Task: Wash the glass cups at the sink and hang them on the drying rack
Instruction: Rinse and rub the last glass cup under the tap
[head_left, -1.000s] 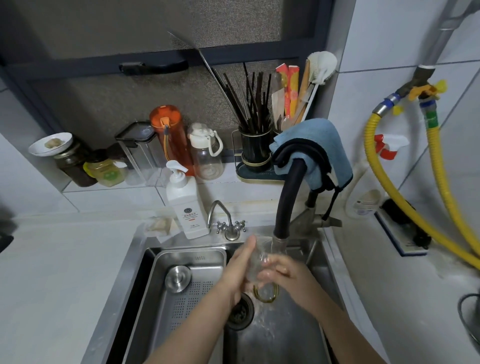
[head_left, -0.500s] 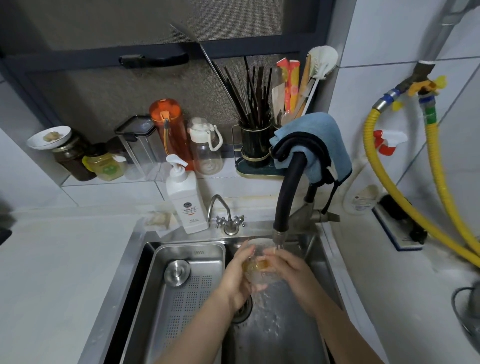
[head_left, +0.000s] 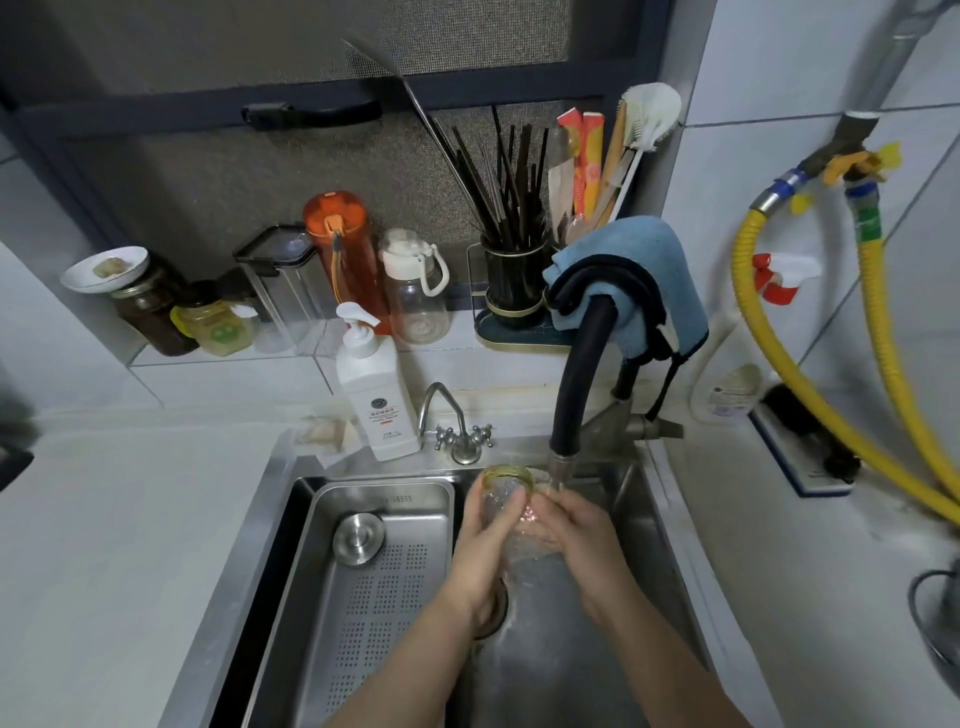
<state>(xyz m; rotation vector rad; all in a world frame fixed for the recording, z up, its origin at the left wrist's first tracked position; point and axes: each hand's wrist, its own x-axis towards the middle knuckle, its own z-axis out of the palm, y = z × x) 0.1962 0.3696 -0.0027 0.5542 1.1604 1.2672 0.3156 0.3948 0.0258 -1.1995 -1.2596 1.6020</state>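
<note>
Two forearms reach in from the near edge and meet over the sink (head_left: 649, 525), where both hands close on one glass cup (head_left: 511, 512). The left hand (head_left: 485, 545) has its grip wrapped round the cup's left side, thumb lying across the wall near the rim; the right hand (head_left: 574, 535) curls its fingers against the other side, so each grip is closed on the glass. The cup is held above the drain (head_left: 493, 610), tilted, its gold-edged mouth turned up and away toward the spout of the black faucet (head_left: 576, 384), just beside it.

I judge this to be the rinsing step. To do it well, the mouth should sit squarely under the stream so water fills and flushes the inside, while the hands turn the cup and rub rim and wall. Wet glass slips, so a firm hold low over the basin seems wise.

Left of the hands lies a perforated steel tray (head_left: 374, 571). Farther back stands a white pump bottle (head_left: 374, 395), and behind it a dark utensil holder (head_left: 514, 286). No drying rack is visible.
</note>
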